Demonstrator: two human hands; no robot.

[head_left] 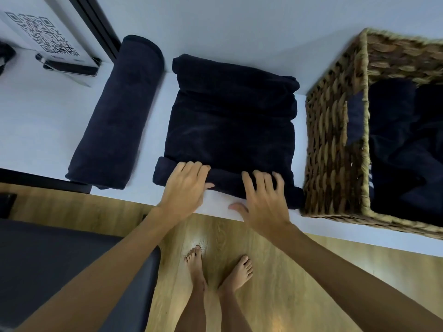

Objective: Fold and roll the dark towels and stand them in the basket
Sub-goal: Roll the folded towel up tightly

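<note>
Step in hand: rolling the folded towel [230, 121] away from the surface's [36, 121] near edge; only the first turn looks made, so the roll is barely begun, by my judgement.
How to do it well: keep both hands level so the roll runs square to the towel's long sides; press down lightly while pushing, so the turns stay tight; tuck the loose right end, which bulges toward the basket.
Left hand [184, 188]: fingers [191, 168] almost straight and close together, laid over the top of the rolled edge; it presses, grips nothing.
Right hand [261, 200]: fingers spread and slightly bent, tips on the roll; thumb off the cloth at the near edge.
Finished roll [117, 116]: lying flat near the surface's left side, not yet in the basket.
Basket [335, 144]: at the right end, touching the towel's near right corner; dark cloth inside, its arrangement unclear.
</note>
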